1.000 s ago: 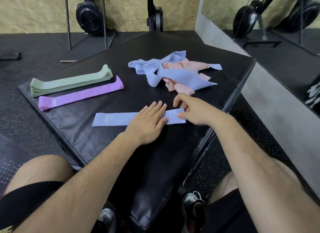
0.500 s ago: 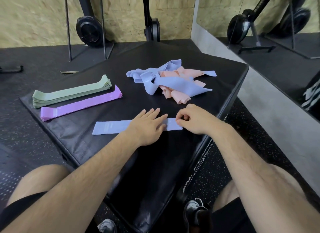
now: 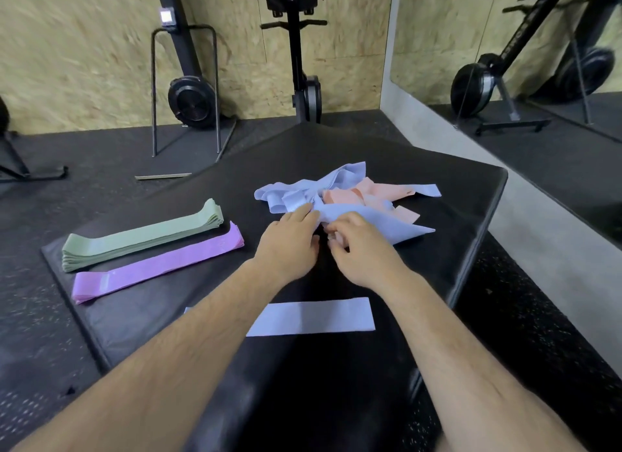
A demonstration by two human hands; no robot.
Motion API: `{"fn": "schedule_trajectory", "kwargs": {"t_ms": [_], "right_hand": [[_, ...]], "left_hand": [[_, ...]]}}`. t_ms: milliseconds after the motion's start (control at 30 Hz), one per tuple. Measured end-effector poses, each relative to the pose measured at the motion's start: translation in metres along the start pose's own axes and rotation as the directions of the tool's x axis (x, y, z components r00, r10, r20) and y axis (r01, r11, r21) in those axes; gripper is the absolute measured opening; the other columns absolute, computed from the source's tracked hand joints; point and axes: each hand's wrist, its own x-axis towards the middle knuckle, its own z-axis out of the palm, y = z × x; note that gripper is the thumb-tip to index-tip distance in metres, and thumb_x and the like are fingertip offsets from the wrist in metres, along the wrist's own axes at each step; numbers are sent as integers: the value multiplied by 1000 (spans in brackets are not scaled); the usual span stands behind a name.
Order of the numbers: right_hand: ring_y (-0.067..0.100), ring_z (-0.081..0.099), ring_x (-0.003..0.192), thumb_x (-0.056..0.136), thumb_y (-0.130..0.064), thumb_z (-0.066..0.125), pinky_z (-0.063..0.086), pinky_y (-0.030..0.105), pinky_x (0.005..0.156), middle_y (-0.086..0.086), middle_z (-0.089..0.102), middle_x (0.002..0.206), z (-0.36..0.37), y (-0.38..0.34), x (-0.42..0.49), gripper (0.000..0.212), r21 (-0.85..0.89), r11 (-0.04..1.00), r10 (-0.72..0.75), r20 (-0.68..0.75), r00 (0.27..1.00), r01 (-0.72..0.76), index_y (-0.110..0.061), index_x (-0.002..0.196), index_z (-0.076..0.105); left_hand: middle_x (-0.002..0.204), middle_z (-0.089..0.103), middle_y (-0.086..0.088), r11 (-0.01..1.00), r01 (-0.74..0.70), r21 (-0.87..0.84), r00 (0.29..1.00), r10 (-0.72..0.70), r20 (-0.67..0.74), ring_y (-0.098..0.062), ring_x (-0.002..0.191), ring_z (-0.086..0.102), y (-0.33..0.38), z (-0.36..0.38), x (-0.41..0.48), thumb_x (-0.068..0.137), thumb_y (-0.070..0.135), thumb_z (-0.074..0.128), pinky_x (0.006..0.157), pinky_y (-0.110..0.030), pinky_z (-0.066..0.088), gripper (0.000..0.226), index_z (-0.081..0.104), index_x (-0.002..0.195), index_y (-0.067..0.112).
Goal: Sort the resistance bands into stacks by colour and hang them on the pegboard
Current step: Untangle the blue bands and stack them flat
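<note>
nearest: a flat blue band (image 3: pixel 313 317) lies stretched on the black pad (image 3: pixel 454 216), on the person's side of both wrists. neither hand touches it. it reads as the start of a blue stack.

left hand (image 3: pixel 289 246): fingers fairly straight, laid on blue fabric at the near-left edge of the tangled pile (image 3: pixel 340 195). looks like resting or pressing, not gripping.

right hand (image 3: pixel 360 249): just beside the left, thumbs close together. fingers curled at the pile's near edge. i cannot tell whether they have pinched a band (blur, and the knuckles hide the tips).

beyond the fingertips: the pile itself, blue and peach bands crossed over one another. one wide blue piece runs off to the right of the right hand.

well to the left of the left hand: purple stack (image 3: pixel 158 266), and just past it the green stack (image 3: pixel 141 239), both tidy and lying side by side.

pegboard: not in view.

step in hand, by my reading: sorting, with blue being picked out of the mix. peach is unsorted and hanging has not begun.

next move calls for singling out one blue band. one hand should pin the pile while the other draws the band free, so no peach drags along. then lay it flat on the near blue band.
</note>
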Motion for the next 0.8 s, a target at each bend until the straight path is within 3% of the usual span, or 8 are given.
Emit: {"fn": "schedule_trajectory", "kwargs": {"t_ms": [133, 267, 400, 467, 500, 567, 700, 800], "right_hand": [[15, 55, 105, 99, -18, 49, 54, 41, 86, -14, 52, 130, 10, -1, 17, 23, 41, 999, -27, -5, 1000, 27, -23, 116, 65], [16, 56, 100, 97, -14, 50, 52, 39, 86, -10, 59, 116, 19, -4, 26, 20, 72, 997, -28, 11, 1000, 27, -21, 111, 62], [16, 58, 104, 99, -16, 54, 51, 39, 89, -9, 63, 123, 18, -8, 27, 28, 107, 994, -9, -4, 1000, 9, -25, 125, 55], [19, 60, 108, 98, -19, 58, 52, 41, 91, -8, 62, 130, 18, -10, 29, 35, 96, 995, -13, -33, 999, 16, -27, 132, 52], [20, 61, 107, 97, -22, 59, 53, 42, 92, -8, 61, 132, 18, -11, 30, 38, 82, 996, -12, -45, 999, 15, -28, 134, 51], [21, 60, 103, 96, -30, 61, 53, 43, 91, -8, 59, 130, 19, -13, 30, 39, 59, 998, 7, -44, 999, -4, -32, 134, 51], [18, 61, 91, 97, -42, 60, 57, 42, 81, -11, 52, 130, 17, -21, 24, 29, 46, 999, -18, -62, 998, 21, -38, 126, 57], [17, 62, 89, 100, -37, 60, 55, 40, 80, -9, 49, 130, 10, -27, 18, 19, 97, 994, -33, -77, 997, 41, -30, 117, 66]], "left_hand": [[117, 56, 1, 998, 61, 33, 996, -63, 70, -23, 96, 55, -10, 9, 21, 97, 19, 47, 65, -32, 33, 19, 54, 115, 16], [115, 56, -7, 998, 63, 5, 992, -63, 112, -27, 102, 58, -15, 8, 29, 97, 11, 50, 79, -35, 47, 17, 60, 111, 12], [111, 55, -7, 999, 50, 18, 992, -51, 112, -18, 83, 47, -18, -1, 25, 95, 5, 47, 59, -18, 31, 13, 55, 94, 16], [113, 58, -10, 998, 54, -45, 997, -51, 57, -24, 93, 53, -20, -6, 20, 96, 7, 50, 70, -21, 39, 11, 59, 100, 12], [115, 59, -12, 996, 49, -75, 999, -48, 21, -28, 101, 54, -20, -10, 18, 96, 9, 51, 78, -29, 45, 13, 61, 106, 10], [117, 59, -12, 996, 35, -81, 999, -37, -22, -29, 107, 55, -17, -22, 12, 98, 11, 51, 85, -37, 45, 17, 62, 111, 7], [102, 54, -6, 996, -58, -61, 998, 56, -21, -19, 89, 46, -14, -42, 0, 100, 12, 48, 75, -24, 35, 16, 62, 105, 7], [93, 54, 0, 984, -69, -164, 998, 67, -16, -19, 80, 49, -14, -48, -14, 94, 11, 51, 69, -31, 41, 12, 63, 95, 10]]}}
